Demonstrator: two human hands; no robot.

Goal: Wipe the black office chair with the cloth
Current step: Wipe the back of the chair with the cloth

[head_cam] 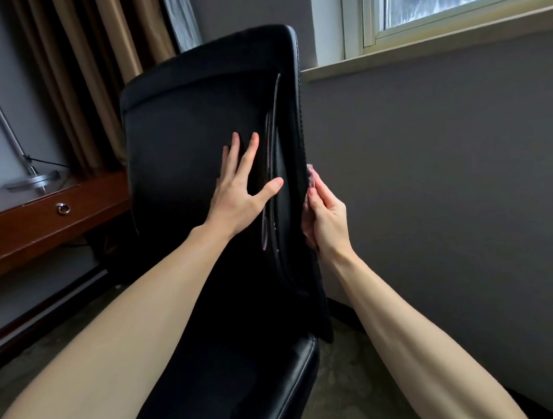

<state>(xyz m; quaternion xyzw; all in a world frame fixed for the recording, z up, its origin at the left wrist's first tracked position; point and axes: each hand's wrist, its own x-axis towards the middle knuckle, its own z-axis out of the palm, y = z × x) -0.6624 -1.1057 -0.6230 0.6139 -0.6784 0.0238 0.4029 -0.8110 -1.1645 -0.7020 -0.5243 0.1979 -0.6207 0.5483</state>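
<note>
The black office chair point(189, 122) fills the middle of the head view, its tall backrest upright and its seat point(287, 380) below. My left hand point(241, 189) lies flat on the backrest with fingers spread and straight. My right hand point(326, 217) is at the backrest's right edge and grips a pinkish cloth point(312, 174), which peeks out above the fingers against that edge. Most of the cloth is hidden behind the hand and the chair.
A brown wooden desk point(29, 230) with a ring-pull drawer stands at the left, carrying a metal lamp base point(34, 180). Tan curtains point(91, 75) hang behind the chair. A grey wall point(453, 172) and a window sill point(422, 51) are close on the right. Carpet covers the floor.
</note>
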